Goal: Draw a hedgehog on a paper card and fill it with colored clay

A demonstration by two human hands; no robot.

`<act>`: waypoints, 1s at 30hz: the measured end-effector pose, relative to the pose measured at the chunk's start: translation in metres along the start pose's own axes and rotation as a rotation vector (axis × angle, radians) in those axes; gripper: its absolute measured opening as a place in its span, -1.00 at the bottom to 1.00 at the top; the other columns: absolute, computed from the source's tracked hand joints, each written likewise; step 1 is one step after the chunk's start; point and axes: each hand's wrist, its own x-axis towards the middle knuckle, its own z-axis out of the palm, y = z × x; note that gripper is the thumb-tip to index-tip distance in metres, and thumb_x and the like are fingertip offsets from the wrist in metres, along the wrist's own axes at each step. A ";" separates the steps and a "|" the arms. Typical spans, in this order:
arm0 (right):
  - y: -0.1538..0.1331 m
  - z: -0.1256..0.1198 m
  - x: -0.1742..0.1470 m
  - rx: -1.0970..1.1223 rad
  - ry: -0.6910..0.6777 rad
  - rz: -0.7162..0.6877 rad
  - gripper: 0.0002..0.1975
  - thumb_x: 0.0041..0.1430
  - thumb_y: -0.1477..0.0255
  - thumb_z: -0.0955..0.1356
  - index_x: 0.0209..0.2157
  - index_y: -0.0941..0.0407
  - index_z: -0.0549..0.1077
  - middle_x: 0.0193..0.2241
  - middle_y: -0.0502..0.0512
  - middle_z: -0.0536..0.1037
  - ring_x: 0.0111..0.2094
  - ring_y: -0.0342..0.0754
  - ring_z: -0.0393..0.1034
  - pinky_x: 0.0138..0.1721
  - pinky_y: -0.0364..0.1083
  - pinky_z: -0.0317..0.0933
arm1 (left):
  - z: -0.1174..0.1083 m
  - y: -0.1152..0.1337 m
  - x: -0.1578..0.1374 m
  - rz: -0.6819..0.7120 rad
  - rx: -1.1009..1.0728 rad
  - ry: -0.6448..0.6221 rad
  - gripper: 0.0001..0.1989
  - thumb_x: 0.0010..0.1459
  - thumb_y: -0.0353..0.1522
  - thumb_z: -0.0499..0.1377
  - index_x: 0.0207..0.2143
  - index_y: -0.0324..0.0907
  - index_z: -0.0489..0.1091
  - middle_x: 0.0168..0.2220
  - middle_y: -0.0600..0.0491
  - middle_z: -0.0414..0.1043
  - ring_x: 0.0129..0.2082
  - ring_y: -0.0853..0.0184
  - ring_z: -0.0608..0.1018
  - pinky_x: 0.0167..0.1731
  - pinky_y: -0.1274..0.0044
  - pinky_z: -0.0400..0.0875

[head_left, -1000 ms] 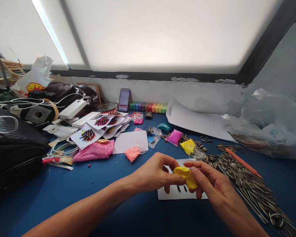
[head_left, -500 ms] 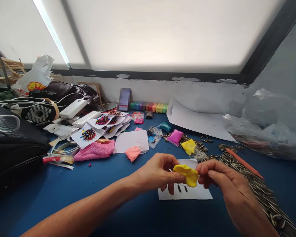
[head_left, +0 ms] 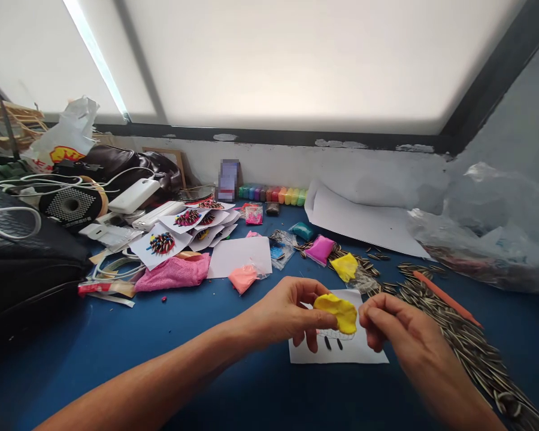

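Note:
A flattened, wavy-edged piece of yellow modelling clay (head_left: 338, 310) is pinched between the thumb and fingers of my left hand (head_left: 291, 314). It is held above a white sheet of paper (head_left: 359, 353) that bears a pencil drawing, partly hidden, and two dark seed-like marks. Just to the right of the clay, a small gap away, my right hand (head_left: 390, 323) has its thumb and fingertips pressed together. Whatever may be between those fingertips is hidden.
Sunflower seeds (head_left: 458, 329) spread along the right, with an orange stick (head_left: 447, 297) on them. Beyond the hands lie clay packets in yellow (head_left: 344, 267), magenta (head_left: 320, 249) and orange (head_left: 243, 278). Seed-decorated cards (head_left: 161, 244) and a pink cloth (head_left: 175, 275) are at left.
My right hand has drawn slightly away from the yellow clay, opening a gap. The clay in my left hand has shifted a little left, showing more of the drawing.

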 end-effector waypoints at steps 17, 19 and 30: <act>-0.002 0.014 -0.008 0.115 -0.008 -0.269 -0.79 0.13 0.20 0.39 -0.31 0.02 0.58 -0.32 0.04 0.59 -0.30 -0.02 0.47 -0.31 -0.13 0.37 | 0.002 -0.004 -0.002 -0.058 0.129 -0.059 -0.66 -0.02 -0.19 0.32 -0.31 -0.28 0.47 -0.52 0.11 0.39 -0.63 0.49 0.42 -0.65 0.65 0.21; -0.002 0.016 -0.011 0.106 0.003 -0.319 -0.82 0.16 0.23 0.38 -0.36 0.02 0.58 -0.40 0.02 0.57 -0.38 -0.06 0.45 -0.37 -0.15 0.34 | 0.004 -0.004 -0.003 -0.056 0.133 -0.057 -0.69 -0.01 -0.20 0.31 -0.31 -0.28 0.49 -0.54 0.13 0.38 -0.63 0.49 0.42 -0.65 0.65 0.20; 0.006 0.015 -0.010 0.121 0.038 -0.217 -0.74 0.14 0.15 0.39 -0.26 0.01 0.57 -0.41 -0.01 0.58 -0.39 -0.05 0.46 -0.36 -0.16 0.35 | 0.007 -0.003 -0.003 -0.077 0.168 -0.005 -0.74 -0.01 -0.25 0.29 -0.34 -0.28 0.49 -0.63 0.15 0.32 -0.67 0.49 0.37 -0.66 0.65 0.18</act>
